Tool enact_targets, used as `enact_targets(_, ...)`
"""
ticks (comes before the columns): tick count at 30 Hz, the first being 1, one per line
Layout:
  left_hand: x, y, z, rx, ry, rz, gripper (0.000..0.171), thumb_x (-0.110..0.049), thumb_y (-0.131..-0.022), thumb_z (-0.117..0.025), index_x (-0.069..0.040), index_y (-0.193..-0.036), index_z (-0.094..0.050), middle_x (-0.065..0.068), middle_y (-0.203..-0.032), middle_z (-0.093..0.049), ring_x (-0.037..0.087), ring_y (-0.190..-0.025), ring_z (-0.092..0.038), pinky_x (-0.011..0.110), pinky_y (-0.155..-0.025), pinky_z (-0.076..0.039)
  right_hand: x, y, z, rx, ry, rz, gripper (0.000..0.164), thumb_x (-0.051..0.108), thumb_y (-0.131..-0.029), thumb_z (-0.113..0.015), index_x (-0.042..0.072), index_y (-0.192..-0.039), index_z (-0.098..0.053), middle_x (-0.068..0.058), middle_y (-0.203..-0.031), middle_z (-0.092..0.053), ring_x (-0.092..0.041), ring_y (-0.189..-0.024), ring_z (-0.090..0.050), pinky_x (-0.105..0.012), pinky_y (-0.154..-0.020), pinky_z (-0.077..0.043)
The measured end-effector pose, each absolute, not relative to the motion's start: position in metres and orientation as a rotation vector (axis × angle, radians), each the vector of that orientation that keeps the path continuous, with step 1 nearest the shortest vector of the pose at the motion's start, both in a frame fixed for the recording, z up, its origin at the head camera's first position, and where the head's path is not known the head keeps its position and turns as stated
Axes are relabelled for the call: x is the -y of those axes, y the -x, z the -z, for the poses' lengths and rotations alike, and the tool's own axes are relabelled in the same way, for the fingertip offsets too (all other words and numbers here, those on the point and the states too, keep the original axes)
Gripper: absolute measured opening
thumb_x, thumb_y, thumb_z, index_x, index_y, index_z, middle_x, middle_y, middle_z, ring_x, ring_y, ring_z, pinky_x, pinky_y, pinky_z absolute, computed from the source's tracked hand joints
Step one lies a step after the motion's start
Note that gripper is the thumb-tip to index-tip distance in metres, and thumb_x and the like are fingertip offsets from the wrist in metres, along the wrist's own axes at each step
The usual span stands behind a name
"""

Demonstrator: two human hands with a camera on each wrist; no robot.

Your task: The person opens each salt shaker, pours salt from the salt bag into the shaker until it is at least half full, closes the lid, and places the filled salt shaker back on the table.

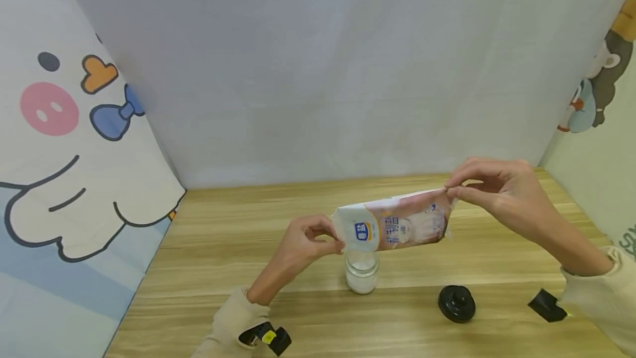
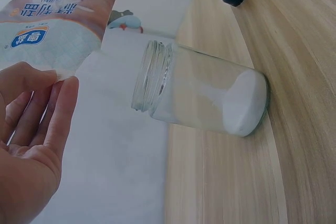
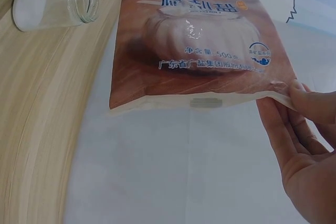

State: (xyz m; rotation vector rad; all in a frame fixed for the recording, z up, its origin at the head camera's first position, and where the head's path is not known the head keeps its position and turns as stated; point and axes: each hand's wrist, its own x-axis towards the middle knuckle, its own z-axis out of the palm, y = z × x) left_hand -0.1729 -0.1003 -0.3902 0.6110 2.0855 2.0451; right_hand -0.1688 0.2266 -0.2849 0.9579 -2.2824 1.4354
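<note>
Where the cream sleeves (image 1: 226, 319) end, closest to the person, a small black device (image 1: 273, 338) sits at the left wrist and a matching black block (image 1: 546, 305) at the right. A black round lid (image 1: 456, 304) with a raised knob lies on the table below the right hand, well apart from its fingers. Just right of the left hand and lower down stands an upright clear glass jar (image 1: 361, 278), uncapped, white grains heaped at its base and a faint pale streak above them.

Over that jar, between the two hands, hangs the plastic bag (image 1: 397, 222), held on a slant with its right end higher. It looks soft and lightly creased, with a shine on its front: pale blue-white toward the left hand, where a blue logo edged in orange sits, then brownish pink toward the right hand, with blue Chinese lettering over a picture of a pale rounded form and a whitish strip along that edge. The left hand (image 1: 313, 241) pinches a corner of the pale end, thumb against fingertips; the right hand (image 1: 502, 189) pinches an upper corner of the brown end, its other fingers loosely bent.

Past both hands, the wood-grain table (image 1: 238, 220) meets a grey-white backdrop (image 1: 323, 70), and a cartoon-printed panel (image 1: 74, 142) rises beyond the left hand.
</note>
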Motion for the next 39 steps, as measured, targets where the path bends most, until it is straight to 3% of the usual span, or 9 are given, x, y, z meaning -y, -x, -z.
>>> enact_targets(39, 0.0994, 0.1757, 0.3930, -2.087, -0.612, -2.035, 0.012, 0.005, -0.076, -0.073, 0.003, -0.082, -0.063, 0.014, -0.085, -0.066, 0.025, -0.083, -0.064, 0.042, -0.073, -0.059, -0.2266, 0.1708, 0.2868, 2.283, -0.968, -1.409, 0.022, -0.019, -0.078, -0.064, 0.000, -0.087, -0.070, -0.011, -0.088, -0.064, -0.016, -0.082, -0.060, -0.019, -0.074, -0.056)
